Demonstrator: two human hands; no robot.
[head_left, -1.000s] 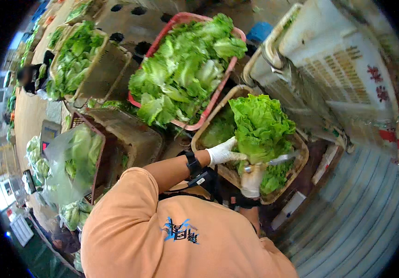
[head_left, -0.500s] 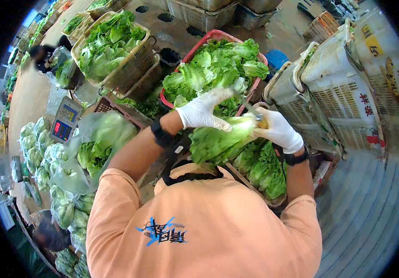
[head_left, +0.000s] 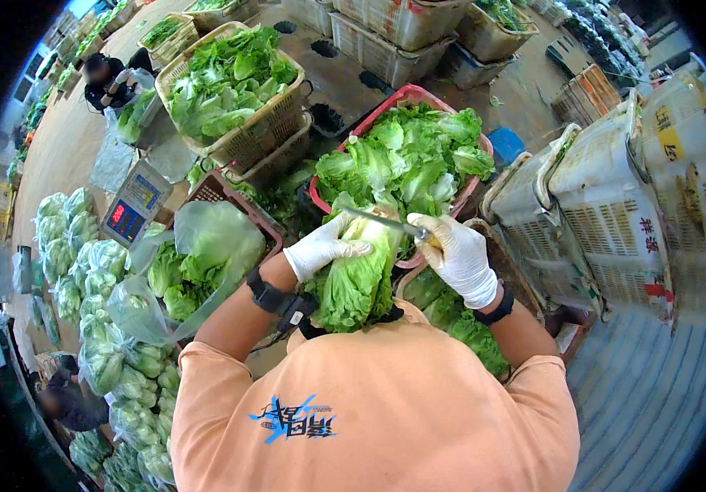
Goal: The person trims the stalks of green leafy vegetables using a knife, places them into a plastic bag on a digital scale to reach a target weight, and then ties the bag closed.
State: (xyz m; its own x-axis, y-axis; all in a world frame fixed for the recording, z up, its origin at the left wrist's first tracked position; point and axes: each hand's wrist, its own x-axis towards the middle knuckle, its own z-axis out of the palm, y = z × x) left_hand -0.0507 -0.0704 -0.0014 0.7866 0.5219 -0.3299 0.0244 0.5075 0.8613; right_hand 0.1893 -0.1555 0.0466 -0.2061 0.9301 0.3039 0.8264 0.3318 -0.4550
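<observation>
A head of green leafy lettuce [head_left: 357, 283] is held upright before my chest, its cut stem end pointing away from me. My left hand [head_left: 328, 248], in a white glove, is closed around its left side, thumb across the leaves. My gloved right hand [head_left: 461, 261] grips a knife [head_left: 387, 220] by its yellowish handle. The blade points left and lies across the stem end, close to my left fingers; whether it touches the stem I cannot tell. Just beyond is a red crate [head_left: 415, 92] heaped with loose lettuce leaves [head_left: 410, 156].
More lettuce heads [head_left: 476, 340] sit below my right forearm. At left are an open plastic bag [head_left: 221, 238] of lettuce, a scale [head_left: 135, 203] and several bagged heads [head_left: 102, 361]. A yellow crate [head_left: 250, 131] holds leaves. Tall white crates [head_left: 603, 213] stand right. Another person [head_left: 111, 82] works far left.
My left hand has come down from above the lettuce and closed on its side. The lettuce has turned more upright. My right hand has moved off the stem end, knife still in it.
</observation>
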